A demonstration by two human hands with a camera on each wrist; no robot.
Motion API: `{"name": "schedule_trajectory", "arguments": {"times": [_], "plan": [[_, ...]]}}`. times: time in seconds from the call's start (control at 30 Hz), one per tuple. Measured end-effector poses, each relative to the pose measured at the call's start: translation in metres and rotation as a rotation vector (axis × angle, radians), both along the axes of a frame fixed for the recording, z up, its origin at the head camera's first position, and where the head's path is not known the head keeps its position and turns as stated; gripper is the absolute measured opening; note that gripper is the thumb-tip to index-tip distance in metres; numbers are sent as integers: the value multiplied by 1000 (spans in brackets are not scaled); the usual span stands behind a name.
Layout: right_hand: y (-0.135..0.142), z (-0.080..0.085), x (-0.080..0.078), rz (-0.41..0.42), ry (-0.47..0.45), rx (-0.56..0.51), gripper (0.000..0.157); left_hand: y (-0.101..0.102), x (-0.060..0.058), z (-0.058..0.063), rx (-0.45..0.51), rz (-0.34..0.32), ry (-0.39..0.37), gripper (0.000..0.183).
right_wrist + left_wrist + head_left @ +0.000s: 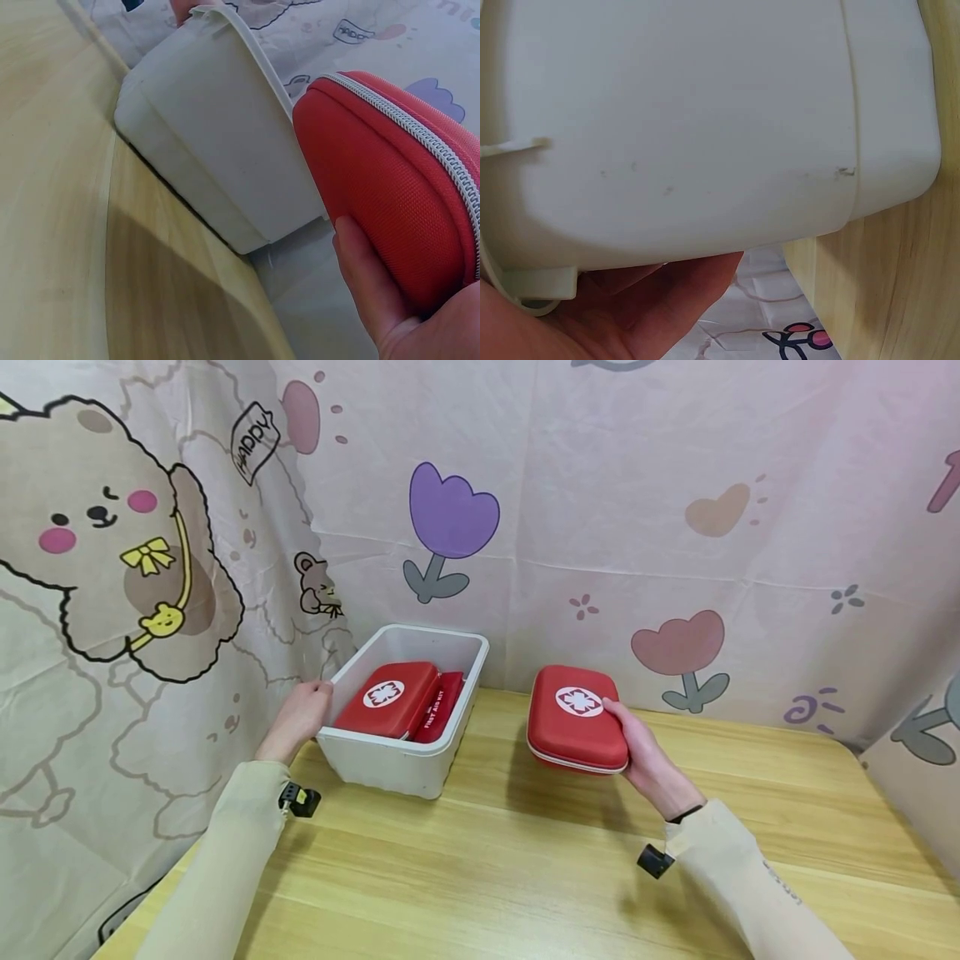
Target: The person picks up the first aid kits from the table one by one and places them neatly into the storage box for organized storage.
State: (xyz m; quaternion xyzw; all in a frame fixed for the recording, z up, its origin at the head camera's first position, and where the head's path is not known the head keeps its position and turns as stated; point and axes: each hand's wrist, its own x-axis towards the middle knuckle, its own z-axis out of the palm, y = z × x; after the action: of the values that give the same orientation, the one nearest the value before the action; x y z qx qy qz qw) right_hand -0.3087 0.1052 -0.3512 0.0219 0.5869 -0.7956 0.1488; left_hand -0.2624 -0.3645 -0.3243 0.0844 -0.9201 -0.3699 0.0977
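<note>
A red zippered first aid case (573,731) with a white emblem is held above the table by my right hand (647,756), thumb on top and fingers beneath. The right wrist view shows the silver zipper along the side of the case (375,180). My left hand (300,717) grips the left rim of a white plastic bin (390,766). In the left wrist view, fingers (697,289) curl under the bin's rim. Inside the bin lie another red first aid case (393,714) and a flat red pouch (442,714) lettered "FIRST AID KIT".
The bin stands on a wood-grain table (465,868) near its back left. A cloth curtain (600,527) printed with cartoons and flowers hangs behind and to the left. Black wrist cameras sit on both wrists.
</note>
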Motion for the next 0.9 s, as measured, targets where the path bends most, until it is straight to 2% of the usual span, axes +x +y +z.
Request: {"name": "schedule_trajectory", "arguments": {"times": [0.9], "plan": [[-14,18,-3,50,44,-7,62,2,0,0,-22,4,14,44]]}}
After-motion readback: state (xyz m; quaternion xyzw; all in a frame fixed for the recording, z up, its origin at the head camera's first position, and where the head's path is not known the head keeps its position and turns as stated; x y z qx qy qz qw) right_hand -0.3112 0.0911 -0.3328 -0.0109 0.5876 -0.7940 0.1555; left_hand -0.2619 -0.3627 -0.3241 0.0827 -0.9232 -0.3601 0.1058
